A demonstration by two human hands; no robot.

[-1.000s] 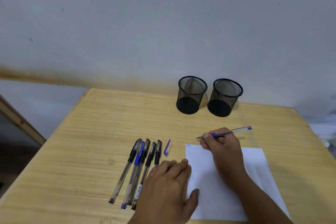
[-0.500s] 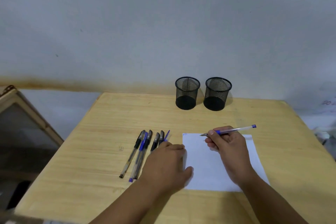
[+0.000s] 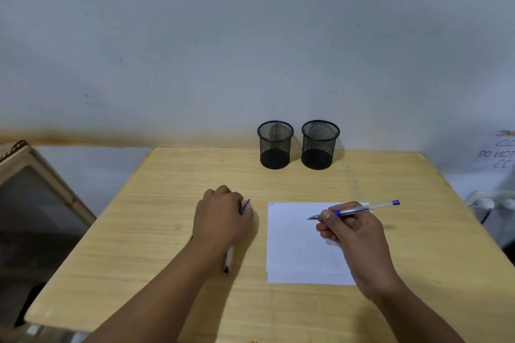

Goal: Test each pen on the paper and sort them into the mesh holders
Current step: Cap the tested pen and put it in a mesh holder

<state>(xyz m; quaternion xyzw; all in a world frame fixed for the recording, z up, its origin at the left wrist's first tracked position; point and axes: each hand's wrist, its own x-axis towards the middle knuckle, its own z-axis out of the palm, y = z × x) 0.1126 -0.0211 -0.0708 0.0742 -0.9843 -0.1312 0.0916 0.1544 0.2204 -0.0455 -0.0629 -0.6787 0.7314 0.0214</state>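
1. Right hand (image 3: 351,234) grips a blue pen (image 3: 359,210) in a writing hold, tip poised above the paper (image 3: 295,253); contact with the sheet cannot be confirmed
2. Left hand (image 3: 221,218) lies curled over the remaining pens (image 3: 228,260) just left of the paper; whether it grips any cannot be told
3. A loose blue cap (image 3: 245,206) shows at that hand's right edge
4. Paper carries one small blue mark (image 3: 271,204) at its far left corner
5. Both mesh holders (image 3: 275,145) (image 3: 320,144) stand side by side at the table's (image 3: 418,231) far edge, apparently empty; sorting judged barely begun
6. Pen count is hidden beneath the hand; wall writing at right is cut off
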